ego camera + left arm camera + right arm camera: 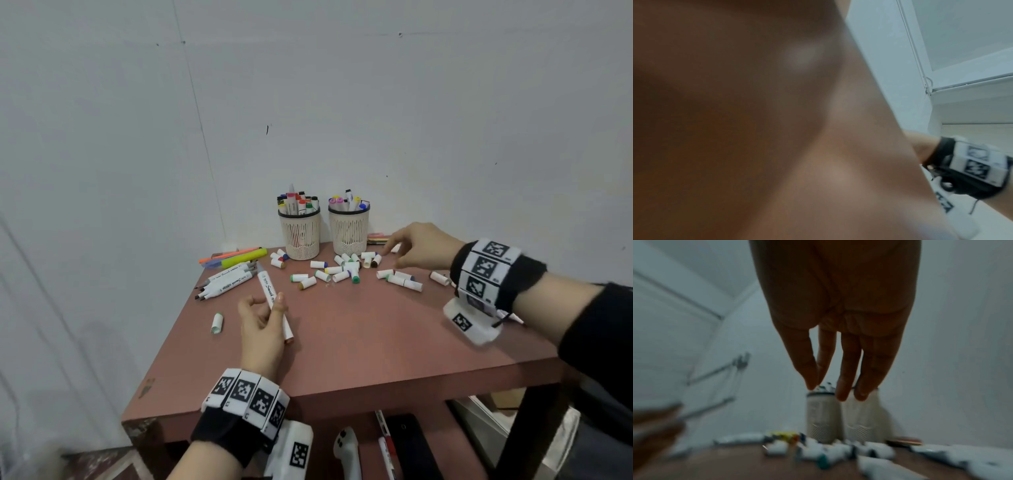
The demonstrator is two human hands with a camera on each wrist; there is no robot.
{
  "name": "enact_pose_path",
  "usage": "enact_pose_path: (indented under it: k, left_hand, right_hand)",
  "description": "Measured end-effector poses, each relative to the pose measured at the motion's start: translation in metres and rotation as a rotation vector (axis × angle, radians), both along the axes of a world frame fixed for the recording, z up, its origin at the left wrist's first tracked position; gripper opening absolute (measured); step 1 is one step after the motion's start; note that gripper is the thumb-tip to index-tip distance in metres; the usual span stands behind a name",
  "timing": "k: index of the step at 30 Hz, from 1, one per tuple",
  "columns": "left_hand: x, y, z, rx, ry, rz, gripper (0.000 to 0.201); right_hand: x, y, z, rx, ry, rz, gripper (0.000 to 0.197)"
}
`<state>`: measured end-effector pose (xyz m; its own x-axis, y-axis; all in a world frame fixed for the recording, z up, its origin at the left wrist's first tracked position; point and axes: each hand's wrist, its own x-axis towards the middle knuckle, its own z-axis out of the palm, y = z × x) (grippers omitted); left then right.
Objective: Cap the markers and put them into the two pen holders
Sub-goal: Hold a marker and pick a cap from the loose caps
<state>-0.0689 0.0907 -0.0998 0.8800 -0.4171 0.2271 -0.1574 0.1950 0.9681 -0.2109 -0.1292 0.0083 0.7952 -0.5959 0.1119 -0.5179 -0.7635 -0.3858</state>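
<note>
Just in front of the two pen holders (both already stuffed with markers) lies a scatter of loose caps on the reddish table. Over those caps hangs the right hand, fingers extended and loose, gripping nothing. Nearer than the holders, the left hand pinches an uncapped white marker, tip pointing toward them.

dim, flat light; blurred wrist views
</note>
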Motion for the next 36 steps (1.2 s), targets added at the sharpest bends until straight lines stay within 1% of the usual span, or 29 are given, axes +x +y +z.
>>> enact_pose_path:
  k: [3, 5, 7, 9, 11, 15, 19, 23, 30, 34, 36]
  left_hand:
    - [0.0, 0.0, 0.002, -0.021, -0.008, -0.006, 0.024]
    - [0.003, -0.001, 0.001, -0.033, -0.002, -0.002, 0.021]
    - [0.006, -0.002, -0.001, -0.045, 0.015, -0.003, 0.018]
    - [0.008, -0.003, -0.002, -0.051, 0.03, -0.011, 0.013]
    - [0.009, -0.004, -0.001, -0.056, 0.044, -0.017, 0.011]
    - [0.009, -0.005, -0.002, -0.049, 0.037, -0.03, 0.011]
    - [0.009, -0.005, -0.002, -0.056, 0.063, -0.043, 0.012]
    - [0.009, -0.006, -0.002, -0.083, 0.06, -0.03, 0.014]
    - [0.01, -0.006, -0.003, -0.093, 0.083, -0.028, 0.012]
    - [0.011, -0.006, -0.002, -0.1, 0.095, -0.028, 0.014]
    - [0.01, -0.006, -0.002, -0.102, 0.089, -0.025, 0.014]
  right_hand:
    - [0.013, -0.02, -0.004, -0.136, 0.283, -0.006, 0.039]
    - [0.022, -0.027, -0.004, -0.152, 0.44, -0.008, 0.05]
    - [0.029, -0.027, -0.002, -0.143, 0.564, 0.004, 0.057]
    - [0.037, -0.025, -0.001, -0.204, 0.682, 0.021, 0.059]
    - [0.044, -0.025, -0.003, -0.265, 0.748, 0.025, 0.06]
    - [0.062, -0.035, -0.011, -0.28, 0.723, 0.024, 0.058]
    - [0.073, -0.042, -0.013, -0.281, 0.645, 0.065, 0.055]
    - [0.083, -0.047, -0.017, -0.289, 0.6, 0.098, 0.057]
    - [0.097, -0.046, -0.018, -0.202, 0.584, 0.201, 0.054]
    - [0.099, -0.048, -0.017, -0.171, 0.538, 0.191, 0.057]
    - [0.096, -0.055, -0.015, -0.124, 0.479, 0.163, 0.059]
